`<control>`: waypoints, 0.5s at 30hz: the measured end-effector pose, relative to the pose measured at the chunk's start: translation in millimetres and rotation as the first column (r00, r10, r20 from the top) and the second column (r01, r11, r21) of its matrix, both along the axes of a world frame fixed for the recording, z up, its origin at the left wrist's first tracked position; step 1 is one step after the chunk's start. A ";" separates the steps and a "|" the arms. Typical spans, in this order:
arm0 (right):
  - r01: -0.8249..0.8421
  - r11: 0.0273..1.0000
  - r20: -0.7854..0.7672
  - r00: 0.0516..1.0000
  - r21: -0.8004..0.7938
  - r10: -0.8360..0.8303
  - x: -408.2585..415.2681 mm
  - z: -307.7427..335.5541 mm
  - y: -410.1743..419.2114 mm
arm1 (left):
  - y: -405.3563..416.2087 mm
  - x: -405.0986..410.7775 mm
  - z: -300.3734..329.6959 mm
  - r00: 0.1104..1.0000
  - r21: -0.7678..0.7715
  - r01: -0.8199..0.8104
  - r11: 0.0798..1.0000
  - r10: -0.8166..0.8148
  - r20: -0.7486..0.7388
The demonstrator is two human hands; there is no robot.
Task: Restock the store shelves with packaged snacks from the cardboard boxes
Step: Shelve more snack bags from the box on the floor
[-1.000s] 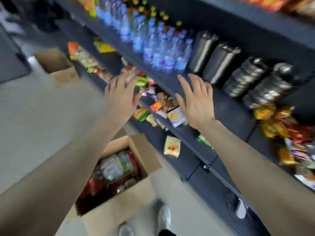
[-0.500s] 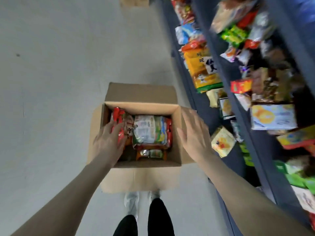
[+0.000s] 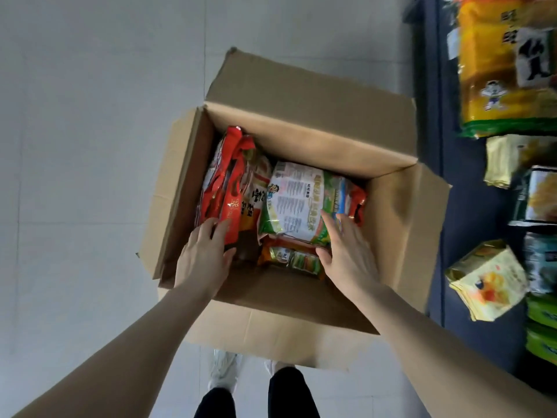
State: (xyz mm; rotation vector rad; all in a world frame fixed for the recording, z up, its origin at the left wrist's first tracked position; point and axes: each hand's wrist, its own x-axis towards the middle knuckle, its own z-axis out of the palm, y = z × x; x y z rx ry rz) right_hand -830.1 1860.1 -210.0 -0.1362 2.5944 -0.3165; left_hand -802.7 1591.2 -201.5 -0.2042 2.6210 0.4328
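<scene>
An open cardboard box (image 3: 304,122) stands on the floor below me, part full of snack packs. Red packs (image 3: 224,182) stand on edge along its left side. A large white and green pack (image 3: 297,203) lies flat on top at the middle right, over an orange and green pack (image 3: 291,256). My left hand (image 3: 205,254) reaches into the box, fingers straight, fingertips touching the red packs. My right hand (image 3: 346,251) lies on the near right corner of the white and green pack, fingers on top, thumb at its lower edge.
A dark blue shelf unit (image 3: 434,152) runs down the right side, holding a big yellow bag (image 3: 497,64), pale yellow packs (image 3: 489,279) and green packs (image 3: 542,336). Grey tiled floor (image 3: 90,146) lies left of the box. My shoes (image 3: 224,369) stand just behind it.
The view has swung down from the upper shelves to the box. Both hands came away from the shelf, dropped into the box and now touch the packs; the box looms closer.
</scene>
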 end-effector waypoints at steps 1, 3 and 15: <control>-0.019 1.000 0.007 1.000 -0.002 0.019 -7.5 -11.6 -5.8 | -3.1 -5.2 -12.4 1.000 -0.001 -0.023 1.000 0.023 0.007; -0.074 0.997 0.003 0.997 -0.008 0.074 -24.8 -31.3 -18.7 | -7.7 -16.5 -33.2 0.998 -0.010 -0.058 0.998 0.058 0.004; -0.410 0.905 -0.258 0.892 -0.117 0.371 -126.2 -101.5 -140.5 | -36.0 -44.4 -80.5 0.996 -0.003 -0.085 0.996 0.085 -0.023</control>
